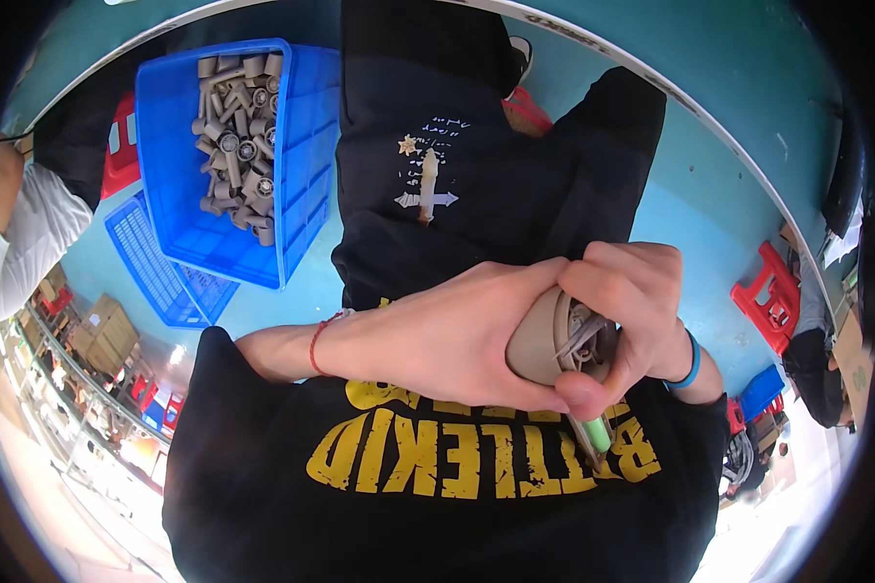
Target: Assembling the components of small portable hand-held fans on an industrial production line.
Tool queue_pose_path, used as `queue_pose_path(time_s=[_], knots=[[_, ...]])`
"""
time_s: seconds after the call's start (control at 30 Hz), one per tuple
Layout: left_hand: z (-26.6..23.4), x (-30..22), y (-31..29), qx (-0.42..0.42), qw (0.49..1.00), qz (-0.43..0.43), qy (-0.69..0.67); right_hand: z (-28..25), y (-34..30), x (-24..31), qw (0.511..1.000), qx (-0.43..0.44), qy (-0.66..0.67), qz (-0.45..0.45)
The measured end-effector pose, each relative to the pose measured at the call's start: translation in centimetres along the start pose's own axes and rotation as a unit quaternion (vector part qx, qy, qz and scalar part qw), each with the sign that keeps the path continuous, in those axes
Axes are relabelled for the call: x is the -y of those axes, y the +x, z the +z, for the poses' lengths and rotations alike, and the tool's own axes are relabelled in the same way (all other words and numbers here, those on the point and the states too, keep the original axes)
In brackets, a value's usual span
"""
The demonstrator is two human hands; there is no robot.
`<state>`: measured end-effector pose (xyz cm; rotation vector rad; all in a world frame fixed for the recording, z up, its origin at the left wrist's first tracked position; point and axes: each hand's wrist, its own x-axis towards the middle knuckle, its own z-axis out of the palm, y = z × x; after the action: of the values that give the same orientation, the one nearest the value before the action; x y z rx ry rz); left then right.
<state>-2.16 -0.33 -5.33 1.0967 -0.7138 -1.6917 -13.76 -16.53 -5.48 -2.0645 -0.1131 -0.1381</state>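
In front of my chest, both hands are closed around a grey-brown plastic housing with a round open end. My left hand, a red string at its wrist, wraps the housing from the left, its thumb along the near side. Curled fingers and thumb of my right hand pinch the rim on the other side. Thin grey pieces show inside the opening; their kind is unclear. Below the right fingers sticks out a narrow light green piece, mostly hidden, so I cannot tell what it belongs to.
A blue crate at the far left holds many similar grey-brown housings, with a blue basket beside it. A person in a white sleeve is at the left edge. Red stools stand at both sides.
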Motion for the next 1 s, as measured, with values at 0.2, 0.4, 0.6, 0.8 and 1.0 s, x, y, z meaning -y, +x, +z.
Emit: queue_pose_path(time_s=[0.2,0.4,0.6,0.8,1.0], knots=[[0.3,-0.4,-0.4,-0.024,0.999,0.002,0.022,0.2,-0.2,0.6,0.999,0.003,0.011,0.048],[0.7,-0.3,-0.6,-0.031,0.994,-0.092,0.044,1.1,-1.2,0.9,0.993,-0.037,0.036,0.104],[-0.3,0.7,0.2,-0.028,0.998,0.051,0.017,0.5,-1.1,-0.2,0.992,-0.03,0.104,0.069],[-0.8,1.3,0.8,0.018,0.996,0.084,-0.012,0.3,-0.4,-0.9,0.996,-0.067,0.047,-0.032],[-1.6,0.7,1.4,0.061,0.996,0.066,-0.007,0.1,0.6,-1.7,0.993,-0.064,0.016,-0.096]])
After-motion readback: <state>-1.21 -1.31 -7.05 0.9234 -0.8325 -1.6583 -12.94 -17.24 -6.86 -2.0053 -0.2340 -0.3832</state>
